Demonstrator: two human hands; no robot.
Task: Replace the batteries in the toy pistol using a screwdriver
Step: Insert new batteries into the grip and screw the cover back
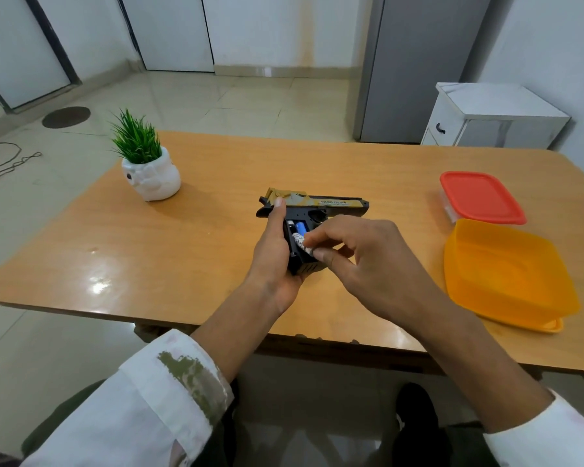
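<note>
The right hand point(361, 251) pinches a white patterned battery point(299, 242) between thumb and fingertips, held slanted at the open compartment in the handle of the toy pistol point(321, 205). The left hand point(273, 261) is wrapped round that handle from the left, thumb stretched up to the rear of the slide, keeping the pistol on its side on the table point(199, 251). One blue battery point(300, 227) already sits in the compartment, touching the white one. Likely risks: the white battery goes in the wrong way round, or springs out because it enters at a slant; a loosened left-hand hold would let the pistol twist. Counted: two batteries, one pistol, no screwdriver or cover in view. Right of the pistol are an orange tub point(506, 278) and a red-lidded box point(479, 197); left of it, one potted plant point(149, 170).
</note>
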